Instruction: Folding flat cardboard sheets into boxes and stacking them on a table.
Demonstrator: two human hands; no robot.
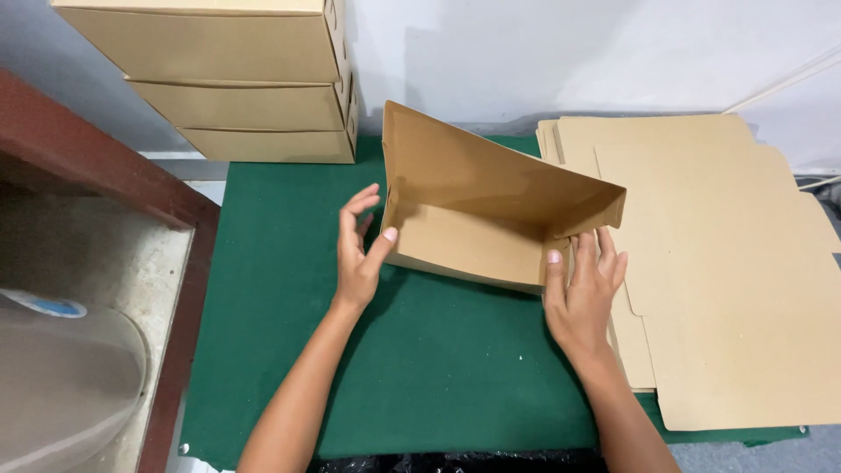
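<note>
The left hand (357,254) has its grip spread apart, thumb tip touching the left near corner of the half-folded cardboard box (477,206). The right hand (583,293) lies flat with fingers apart against the box's right end, clamping nothing. The box sits between both hands on the green worktop (438,359). Right of the right hand lies a pile of flat cardboard blanks (727,263); beyond the left hand stand stacked finished boxes (228,79).

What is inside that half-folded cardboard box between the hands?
The half-folded cardboard box shows only its bare brown floor and walls; no contents are visible. The near wall hides a strip of the floor. The left hand and right hand press its ends.
</note>
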